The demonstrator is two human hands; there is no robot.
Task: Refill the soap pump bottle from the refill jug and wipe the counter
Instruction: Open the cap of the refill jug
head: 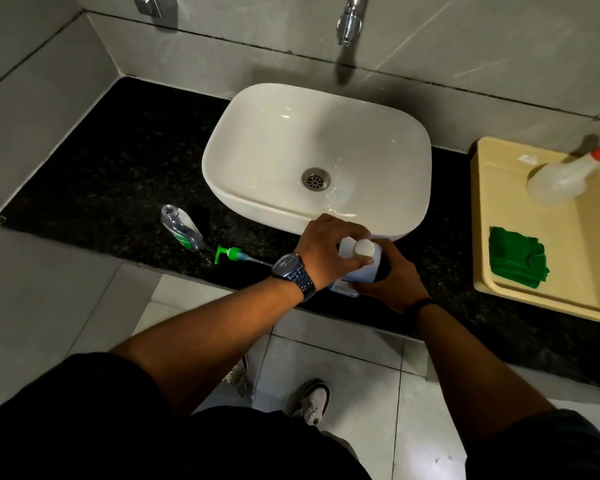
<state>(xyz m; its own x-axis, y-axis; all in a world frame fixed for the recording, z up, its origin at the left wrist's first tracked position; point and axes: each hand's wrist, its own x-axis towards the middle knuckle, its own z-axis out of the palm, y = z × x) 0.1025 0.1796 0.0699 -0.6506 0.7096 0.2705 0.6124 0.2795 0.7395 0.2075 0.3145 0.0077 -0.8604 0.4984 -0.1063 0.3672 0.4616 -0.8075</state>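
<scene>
The refill jug (366, 270) is mostly covered, the spray bottle (561, 180) trigger cropped.

The dark speckled bench (118, 161) carries a white basin (257, 140). Left of it an open clear bottle (181, 228) stands, with a green pump (234, 254) lying beside it. A jug (364, 268) stands near the front edge and a beige tray (492, 271) sits at the right.

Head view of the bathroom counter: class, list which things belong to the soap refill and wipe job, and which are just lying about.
Job in hand: refill jug, gripped by left hand and right hand; uncapped pump bottle; green pump head lying on the counter; green cloth.

Lying about: spray bottle; tray; basin; tap.
</scene>
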